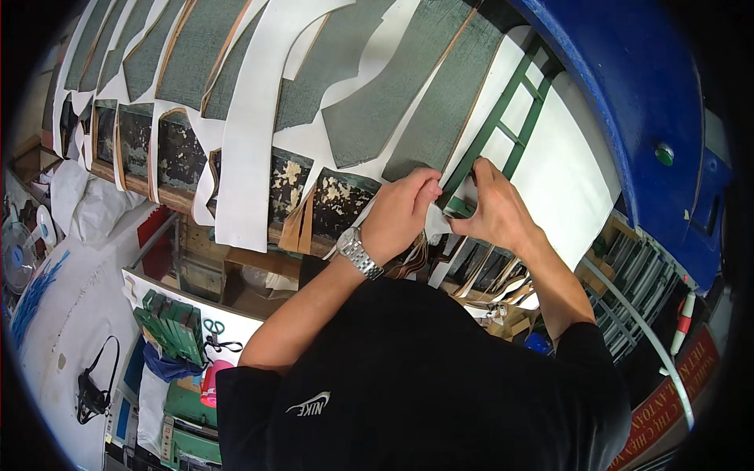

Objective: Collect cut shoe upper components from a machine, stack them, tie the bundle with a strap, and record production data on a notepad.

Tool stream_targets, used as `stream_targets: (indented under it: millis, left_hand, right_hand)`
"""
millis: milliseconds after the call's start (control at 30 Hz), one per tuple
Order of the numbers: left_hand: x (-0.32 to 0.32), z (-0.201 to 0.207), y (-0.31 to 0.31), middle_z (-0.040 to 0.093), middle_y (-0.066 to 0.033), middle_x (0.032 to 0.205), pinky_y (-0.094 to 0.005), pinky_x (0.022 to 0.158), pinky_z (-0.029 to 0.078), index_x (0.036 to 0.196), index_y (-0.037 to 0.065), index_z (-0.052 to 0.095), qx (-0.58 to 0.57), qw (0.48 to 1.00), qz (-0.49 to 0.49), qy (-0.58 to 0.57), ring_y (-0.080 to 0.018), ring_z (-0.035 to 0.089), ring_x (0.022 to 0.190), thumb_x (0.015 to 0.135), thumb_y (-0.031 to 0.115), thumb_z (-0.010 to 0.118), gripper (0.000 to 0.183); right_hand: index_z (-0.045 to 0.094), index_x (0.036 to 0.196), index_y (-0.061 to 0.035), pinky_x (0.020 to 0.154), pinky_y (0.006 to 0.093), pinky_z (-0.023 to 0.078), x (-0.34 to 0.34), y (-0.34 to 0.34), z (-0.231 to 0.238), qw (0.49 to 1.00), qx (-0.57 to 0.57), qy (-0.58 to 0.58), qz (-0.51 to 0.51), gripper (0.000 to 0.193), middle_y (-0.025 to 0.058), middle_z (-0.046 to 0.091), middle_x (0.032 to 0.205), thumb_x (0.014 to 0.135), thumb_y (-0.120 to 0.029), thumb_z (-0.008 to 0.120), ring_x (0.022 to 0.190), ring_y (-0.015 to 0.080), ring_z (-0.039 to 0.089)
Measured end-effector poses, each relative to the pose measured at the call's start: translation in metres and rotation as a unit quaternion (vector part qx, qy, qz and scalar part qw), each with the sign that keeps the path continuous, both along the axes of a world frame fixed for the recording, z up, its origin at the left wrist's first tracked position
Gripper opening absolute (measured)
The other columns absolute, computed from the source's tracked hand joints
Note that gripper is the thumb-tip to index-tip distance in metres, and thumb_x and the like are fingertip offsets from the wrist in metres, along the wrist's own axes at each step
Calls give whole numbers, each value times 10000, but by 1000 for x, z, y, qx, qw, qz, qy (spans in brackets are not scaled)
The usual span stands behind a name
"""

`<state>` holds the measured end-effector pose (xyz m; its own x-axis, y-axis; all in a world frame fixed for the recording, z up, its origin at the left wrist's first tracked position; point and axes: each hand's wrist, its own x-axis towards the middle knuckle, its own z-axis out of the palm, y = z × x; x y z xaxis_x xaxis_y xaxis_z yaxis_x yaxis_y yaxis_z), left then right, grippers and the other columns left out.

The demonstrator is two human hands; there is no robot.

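A long green metal frame with cross bars (503,129), like a cutting die, lies on a white sheet (577,149) at the right of the work surface. My right hand (501,210) curves round the frame's near end, thumb and fingers on either side of it. Just left of it, my left hand (397,213) is closed, fingers bent in, at the sheet's near edge. A white flap (436,224) hangs below those fingers; the fingertips are partly hidden. Further left, the white sheet has long cut-out gaps showing the grey-green board (373,94) beneath.
A large blue machine part (628,78) overhangs the right side. Narrow strips (298,224) hang over the board's front edge. At lower left are green blocks (169,326), scissors (212,328) and a white bag (90,200). Metal frames (636,290) are stacked at right.
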<state>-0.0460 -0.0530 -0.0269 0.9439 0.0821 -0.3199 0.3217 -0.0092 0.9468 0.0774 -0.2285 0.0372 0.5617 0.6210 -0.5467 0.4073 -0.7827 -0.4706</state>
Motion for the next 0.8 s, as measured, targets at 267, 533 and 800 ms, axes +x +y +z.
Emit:
stream_targets:
  millis: [267,533,800]
  left_hand:
    - [2,1,2,791,-177,1022,-393,827,605,1260,-6,645,-1,1000,-1,-7,-325,782,954,1111,171,545,251]
    - [5,7,-1,781,-182,1006,-400,819,596,1243,-2,658,27,999,11,-14,-334,775,956,1103,185,565,251]
    - [37,32,-32,761,-164,1116,-400,837,597,1277,-17,653,-278,945,33,168,-256,748,956,1123,408,549,464]
  right_hand:
    - [440,1086,63,754,464,524,2,-2,-3,1000,-4,7,-3,683,228,536,943,618,-142,894,831,392,579]
    - [519,1125,43,728,446,561,18,4,92,999,38,-27,-28,679,209,607,886,625,-254,871,772,382,658]
    - [537,1157,-8,756,399,543,5,-31,88,998,41,-53,-16,736,138,570,900,601,-301,919,790,298,618]
